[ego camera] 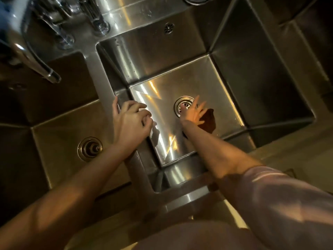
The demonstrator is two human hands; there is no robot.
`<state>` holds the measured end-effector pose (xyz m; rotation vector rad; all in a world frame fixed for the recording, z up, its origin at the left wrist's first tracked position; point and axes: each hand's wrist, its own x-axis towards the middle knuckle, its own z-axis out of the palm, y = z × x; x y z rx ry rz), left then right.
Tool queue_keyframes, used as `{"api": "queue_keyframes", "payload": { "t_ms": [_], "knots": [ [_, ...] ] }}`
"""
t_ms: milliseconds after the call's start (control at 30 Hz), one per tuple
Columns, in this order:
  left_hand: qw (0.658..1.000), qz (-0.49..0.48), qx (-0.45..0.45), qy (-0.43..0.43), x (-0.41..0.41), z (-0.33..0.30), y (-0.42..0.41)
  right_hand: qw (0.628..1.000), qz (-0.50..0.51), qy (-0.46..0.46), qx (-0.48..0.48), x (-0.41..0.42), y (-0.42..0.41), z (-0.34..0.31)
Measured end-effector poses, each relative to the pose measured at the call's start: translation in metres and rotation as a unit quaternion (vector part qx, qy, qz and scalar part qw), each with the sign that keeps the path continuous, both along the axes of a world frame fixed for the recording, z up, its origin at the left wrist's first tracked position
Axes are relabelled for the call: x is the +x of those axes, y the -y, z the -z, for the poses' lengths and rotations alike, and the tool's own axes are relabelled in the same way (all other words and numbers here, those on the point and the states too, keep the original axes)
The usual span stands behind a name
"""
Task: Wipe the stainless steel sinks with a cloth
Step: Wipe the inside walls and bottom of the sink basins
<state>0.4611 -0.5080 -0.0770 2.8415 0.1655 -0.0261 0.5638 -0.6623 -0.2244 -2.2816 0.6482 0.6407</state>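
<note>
The right hand (193,112) reached down to the floor of the right sink (270,83), fingers spread wide and straight, pressing a dark brown cloth (209,120) flat against the steel; the cloth lay just at 3 o'clock of the drain strainer (182,105), with the fingertips over the strainer's edge. Spreading the fingers like that probably put broad pressure over the cloth, so that each stroke covered more of the basin floor. The left hand (131,120) gripped the divider (104,73) between the two basins, its thumb hooked over the left side and the fingers curled over the right; I judged this a brace, steadying the body while the other arm stretched deep into the basin. The left sink (54,123), at 9 o'clock of the divider, held its own drain (90,148) and no cloth. A faucet spout (41,67) hung at 10 o'clock, over the left basin.
</note>
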Motion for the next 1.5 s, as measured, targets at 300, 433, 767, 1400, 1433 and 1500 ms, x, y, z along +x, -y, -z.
{"api": "queue_keyframes", "payload": {
  "t_ms": [300, 433, 767, 1400, 1433, 1500],
  "knots": [
    [0.957, 0.284, 0.058, 0.031, 0.039, -0.01, -0.054, 0.994, 0.088, 0.02, -0.064, -0.019, -0.002, 0.041],
    [0.932, 0.357, 0.059, 0.01, 0.044, 0.003, -0.06, 0.991, 0.068, 0.003, -0.114, -0.019, 0.011, 0.068],
    [0.933, 0.357, 0.034, 0.013, 0.048, 0.01, -0.06, 0.979, 0.124, -0.02, -0.158, -0.061, -0.016, 0.083],
    [0.936, 0.345, 0.046, -0.052, 0.051, 0.01, -0.062, 0.969, 0.184, -0.009, -0.167, -0.024, 0.017, 0.086],
    [0.936, 0.344, 0.048, -0.059, 0.051, 0.01, -0.062, 0.969, 0.17, -0.012, -0.177, -0.03, 0.013, 0.089],
    [0.936, 0.342, 0.051, -0.067, 0.051, 0.009, -0.061, 0.97, 0.155, -0.026, -0.184, -0.051, 0.001, 0.095]
  ]
}}
